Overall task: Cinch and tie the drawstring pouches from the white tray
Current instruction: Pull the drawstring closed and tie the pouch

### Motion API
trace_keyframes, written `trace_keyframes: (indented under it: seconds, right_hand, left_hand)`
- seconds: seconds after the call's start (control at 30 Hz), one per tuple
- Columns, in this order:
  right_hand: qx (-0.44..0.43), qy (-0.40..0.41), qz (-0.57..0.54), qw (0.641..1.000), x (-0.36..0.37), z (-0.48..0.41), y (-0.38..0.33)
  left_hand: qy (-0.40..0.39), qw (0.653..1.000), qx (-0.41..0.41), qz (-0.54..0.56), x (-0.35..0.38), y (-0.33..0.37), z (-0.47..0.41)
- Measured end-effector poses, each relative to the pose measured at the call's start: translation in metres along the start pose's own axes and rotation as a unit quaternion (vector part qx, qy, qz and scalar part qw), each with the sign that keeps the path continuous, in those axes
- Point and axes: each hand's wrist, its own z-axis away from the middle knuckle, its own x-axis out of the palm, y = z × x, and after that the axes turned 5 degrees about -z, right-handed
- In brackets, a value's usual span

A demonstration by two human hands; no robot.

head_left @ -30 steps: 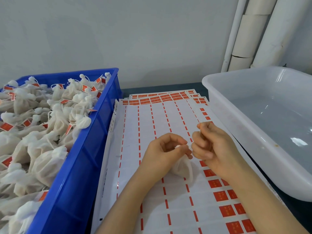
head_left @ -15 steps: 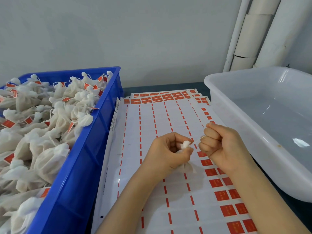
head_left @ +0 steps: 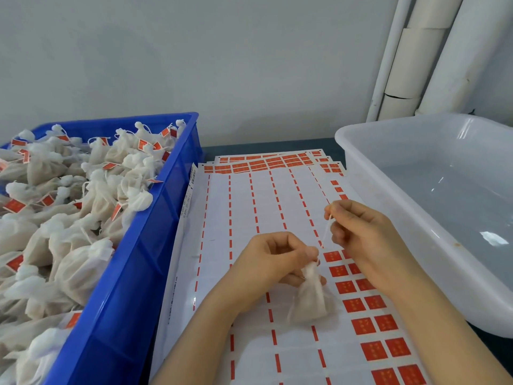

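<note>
- White label sheets (head_left: 249,207), printed with rows of orange-red stickers and dashes, cover the work surface in a fanned stack. A strip of dark tabletop (head_left: 263,147) shows at their far edge.
- Behind it stands a plain pale grey wall (head_left: 222,65), with white pipes (head_left: 410,65) running up the right corner.
- On the left sits a blue crate (head_left: 133,273), heaped to its rim with tied pouches (head_left: 69,218) that carry small red tags. Its near wall stands against the left edge of the sheets.
- On the right, the white tray (head_left: 416,218) sits with its rim along the right edge of the sheets, just beside the right forearm. Its glossy floor catches glare.
- The pouch (head_left: 311,298), pale gauze and gathered at the neck, hangs over the sheets between crate and tray, its base low over the red stickers.
- The left hand (head_left: 272,262) pinches the pouch's neck between thumb and fingertips, the other fingers curled under.
- The right hand (head_left: 366,240), raised up and to the right, pinches the drawstring (head_left: 326,232), which runs taut from its fingertips down to the neck.
- Open sheet lies between the hands and the wall, and between the left hand and the crate; the right side is tighter, with the tray rim near.
</note>
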Motion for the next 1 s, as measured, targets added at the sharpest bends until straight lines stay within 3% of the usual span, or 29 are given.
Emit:
trace_keyframes:
  seconds: [0.17,0.4,0.6,0.7,0.77,0.9,1.0]
  right_hand:
    - [-0.03,-0.011,0.083,0.996,0.004,0.001,0.005]
    - [-0.044,-0.092,0.15,0.983,0.008,0.001,0.007]
    - [-0.055,-0.097,0.144,0.983,0.011,-0.001,0.01]
    - [-0.068,-0.056,0.191,0.978,0.009,-0.002,0.009]
    - [-0.075,-0.008,0.264,0.962,0.003,-0.004,0.008]
    - [-0.03,0.071,0.443,0.893,-0.011,-0.005,0.013]
    - [0.001,0.073,0.5,0.863,-0.01,-0.001,0.009]
  left_hand:
    - [-0.067,0.998,-0.004,0.005,-0.001,-0.001,0.001]
    - [0.059,0.995,0.072,0.044,0.001,-0.006,-0.006]
    - [0.071,0.991,0.055,0.098,0.005,-0.008,-0.01]
    - [0.081,0.99,0.033,0.114,0.003,-0.008,-0.011]
    - [0.092,0.989,0.016,0.117,0.002,-0.007,-0.011]
    - [0.108,0.989,-0.019,0.097,0.003,-0.009,-0.012]
    - [0.121,0.989,-0.032,0.077,0.004,-0.011,-0.015]
